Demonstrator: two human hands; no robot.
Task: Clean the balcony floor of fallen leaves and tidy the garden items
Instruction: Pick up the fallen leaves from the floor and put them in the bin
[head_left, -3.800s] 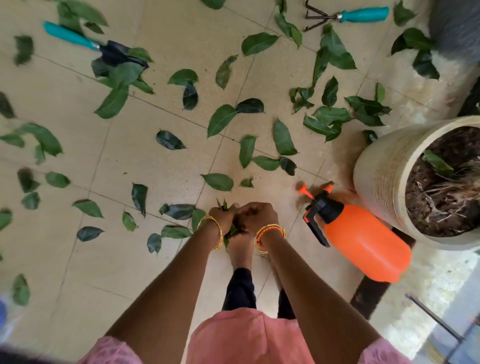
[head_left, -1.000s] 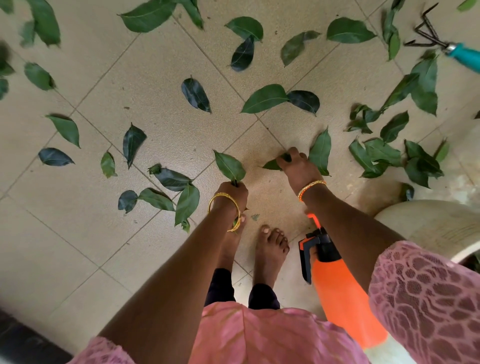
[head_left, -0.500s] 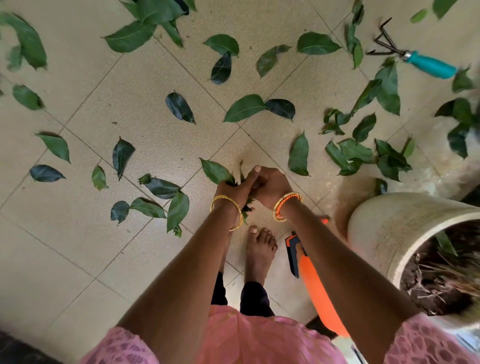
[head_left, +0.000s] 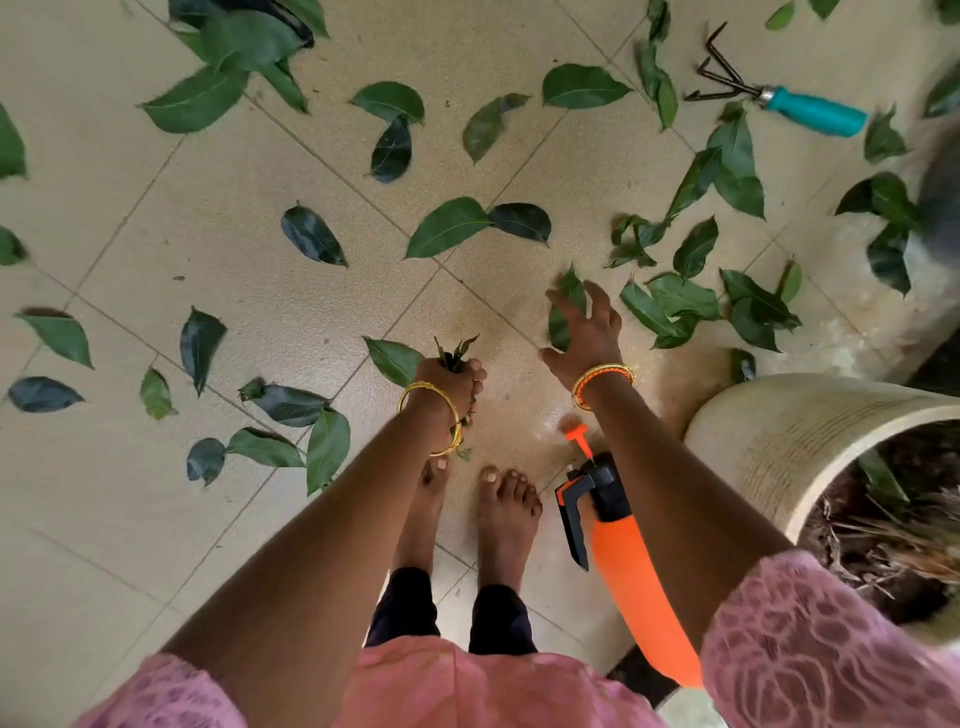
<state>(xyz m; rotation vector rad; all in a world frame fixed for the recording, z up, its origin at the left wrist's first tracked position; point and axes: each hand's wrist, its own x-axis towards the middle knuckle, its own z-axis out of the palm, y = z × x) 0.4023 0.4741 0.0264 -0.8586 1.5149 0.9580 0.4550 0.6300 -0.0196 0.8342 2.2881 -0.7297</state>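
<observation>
Several green leaves lie scattered over the beige tiled floor. My left hand grips a bunch of leaves, their tips sticking out above the fist. My right hand is spread with fingers apart just over a single leaf on the floor; whether it touches the leaf is unclear. A cluster of leaves lies just right of that hand. An orange spray bottle lies on the floor under my right forearm. A hand rake with a teal handle lies at the upper right.
A large beige plant pot with soil stands at the right, close to my right arm. My bare feet stand between the arms. A dark tool blade under leaves shows at the top left. A grey blurred object is at the right edge.
Half a second ago both hands were together at the bunch. Now my right hand has moved away to the upper right, over a single leaf, while my left hand keeps the bunch.
</observation>
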